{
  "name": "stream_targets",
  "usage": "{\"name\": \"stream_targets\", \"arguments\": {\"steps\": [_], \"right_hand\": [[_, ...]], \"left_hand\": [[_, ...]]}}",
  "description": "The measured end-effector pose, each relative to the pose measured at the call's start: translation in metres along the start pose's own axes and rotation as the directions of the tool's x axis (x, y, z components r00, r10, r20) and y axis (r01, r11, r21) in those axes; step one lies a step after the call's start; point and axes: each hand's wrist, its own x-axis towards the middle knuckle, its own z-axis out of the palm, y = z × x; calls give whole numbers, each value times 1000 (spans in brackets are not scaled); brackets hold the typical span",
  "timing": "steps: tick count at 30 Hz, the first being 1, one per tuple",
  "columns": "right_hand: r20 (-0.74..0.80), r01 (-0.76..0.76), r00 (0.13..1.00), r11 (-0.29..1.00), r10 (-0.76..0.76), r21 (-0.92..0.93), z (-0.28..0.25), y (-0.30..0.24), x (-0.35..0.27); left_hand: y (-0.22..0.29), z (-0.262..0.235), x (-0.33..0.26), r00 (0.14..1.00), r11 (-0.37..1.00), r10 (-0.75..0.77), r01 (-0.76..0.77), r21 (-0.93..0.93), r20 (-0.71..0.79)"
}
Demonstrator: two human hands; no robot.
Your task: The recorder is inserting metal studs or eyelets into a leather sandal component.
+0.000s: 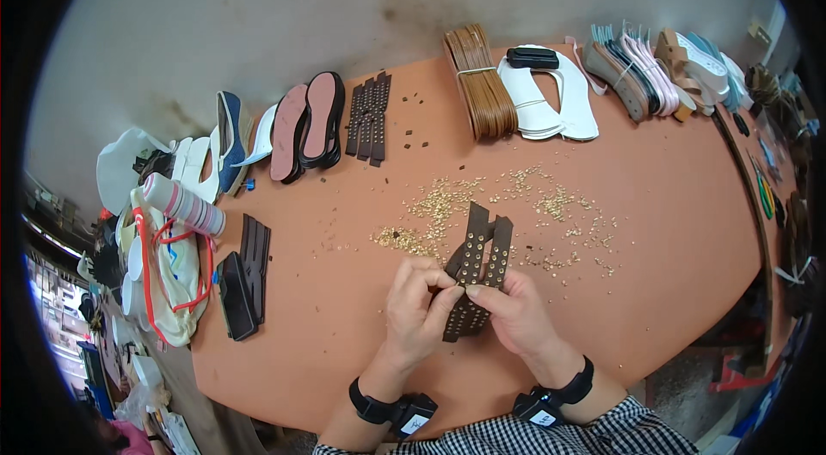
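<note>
A dark brown studded sandal strap, crossed and set with rows of small gold studs, is held up over the table's near middle. My left hand pinches its left side, thumb and forefinger closed near the crossing. On the other side my right hand grips the same strap, its thumb pressed on the front close to the left fingertips. Whether a loose stud sits between the fingertips is too small to tell. Just beyond the hands, loose gold studs lie scattered on the orange-brown table.
Finished studded straps lie by pink-topped soles at the far left. A bundle of brown strips and white cut pieces stand at the back. Left are a phone, dark strips and a striped cup.
</note>
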Motion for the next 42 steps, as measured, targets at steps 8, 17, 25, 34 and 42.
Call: {"name": "stream_targets", "arguments": {"steps": [8,17,25,34,42], "right_hand": [[-47,-31,998,984,39,173,0,-5,3],[43,-116,993,965,108,234,0,-8,0],[59,-100,994,985,92,140,-1,-5,-1],[52,-51,997,999,52,-14,-1,-6,-1],[19,-53,998,987,57,-149,-1,-6,-1]], "left_hand": [[-7,-4,-2,981,924,-161,188,-333,105],[-3,-7,0,984,954,-131,159,-253,122],[1,-6,0,995,995,-42,50,-89,89],[-2,-7,-3,983,979,-139,155,-134,122],[-4,-5,-5,966,930,-232,254,-264,112]]}}
